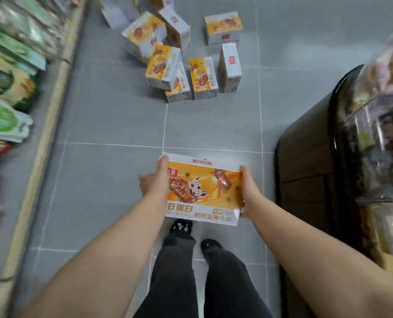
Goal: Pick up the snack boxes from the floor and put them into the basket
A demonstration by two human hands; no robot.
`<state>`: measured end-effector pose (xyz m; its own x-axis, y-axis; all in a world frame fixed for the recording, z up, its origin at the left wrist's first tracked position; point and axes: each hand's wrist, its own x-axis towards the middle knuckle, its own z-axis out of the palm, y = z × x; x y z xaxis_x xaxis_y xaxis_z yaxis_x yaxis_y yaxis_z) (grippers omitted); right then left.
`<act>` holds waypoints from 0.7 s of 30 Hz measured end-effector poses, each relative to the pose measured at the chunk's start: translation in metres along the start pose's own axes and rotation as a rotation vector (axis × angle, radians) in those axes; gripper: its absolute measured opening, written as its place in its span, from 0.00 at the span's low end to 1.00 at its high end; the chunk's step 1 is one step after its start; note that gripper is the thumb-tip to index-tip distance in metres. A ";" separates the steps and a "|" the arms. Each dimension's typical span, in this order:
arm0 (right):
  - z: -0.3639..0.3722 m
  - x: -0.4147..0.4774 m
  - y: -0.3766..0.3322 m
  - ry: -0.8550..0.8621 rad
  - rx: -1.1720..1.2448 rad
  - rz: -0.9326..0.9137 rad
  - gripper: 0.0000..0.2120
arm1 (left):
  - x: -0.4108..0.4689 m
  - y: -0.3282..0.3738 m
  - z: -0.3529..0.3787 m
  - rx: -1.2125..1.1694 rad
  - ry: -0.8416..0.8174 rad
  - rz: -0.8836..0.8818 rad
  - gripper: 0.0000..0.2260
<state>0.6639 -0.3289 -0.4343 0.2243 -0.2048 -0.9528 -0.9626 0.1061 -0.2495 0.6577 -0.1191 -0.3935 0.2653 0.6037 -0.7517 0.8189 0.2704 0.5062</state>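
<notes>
Left hand (pixel 153 180) and right hand (pixel 248 189) grip box (pixel 202 191) by its sides, fingers curled round edges; more boxes (pixel 181 63) on floor (pixel 113 125).

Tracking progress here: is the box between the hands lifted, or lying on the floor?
Lifted. The left hand and right hand grip the snack box by its sides, above the shoes; other boxes lie on the floor.

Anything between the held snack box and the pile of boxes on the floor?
Only bare grey floor tiles between held snack box and pile, per head view.
</notes>
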 end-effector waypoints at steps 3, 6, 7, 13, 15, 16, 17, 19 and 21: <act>0.012 -0.056 0.000 -0.016 -0.163 -0.134 0.39 | -0.044 0.004 -0.065 -0.096 0.041 0.004 0.39; 0.030 -0.091 0.006 -0.077 -0.328 -0.254 0.46 | -0.084 -0.016 -0.137 -0.220 0.103 -0.019 0.37; 0.042 -0.108 0.008 -0.108 -0.412 -0.278 0.48 | -0.097 -0.026 -0.160 -0.258 0.141 -0.034 0.36; 0.104 -0.280 0.067 -0.493 -0.939 -0.473 0.42 | -0.144 -0.101 -0.296 -0.584 0.370 -0.091 0.33; 0.125 -0.312 0.104 -0.641 -1.106 -0.537 0.36 | -0.160 -0.131 -0.344 -0.650 0.466 -0.098 0.30; 0.138 -0.322 0.128 -0.683 -1.163 -0.572 0.35 | -0.163 -0.151 -0.368 -0.680 0.515 -0.099 0.29; 0.147 -0.330 0.146 -0.721 -1.182 -0.615 0.35 | -0.167 -0.166 -0.387 -0.688 0.561 -0.099 0.27; 0.168 -0.349 0.194 -0.818 -1.206 -0.689 0.37 | -0.186 -0.205 -0.431 -0.714 0.676 -0.122 0.25; 0.189 -0.376 0.263 -0.933 -1.272 -0.745 0.37 | -0.197 -0.272 -0.483 -0.775 0.786 -0.200 0.26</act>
<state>0.3554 -0.0399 -0.1743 0.2011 0.7796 -0.5932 -0.0280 -0.6007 -0.7990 0.1369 0.0504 -0.1796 -0.4547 0.7289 -0.5118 0.1999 0.6436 0.7388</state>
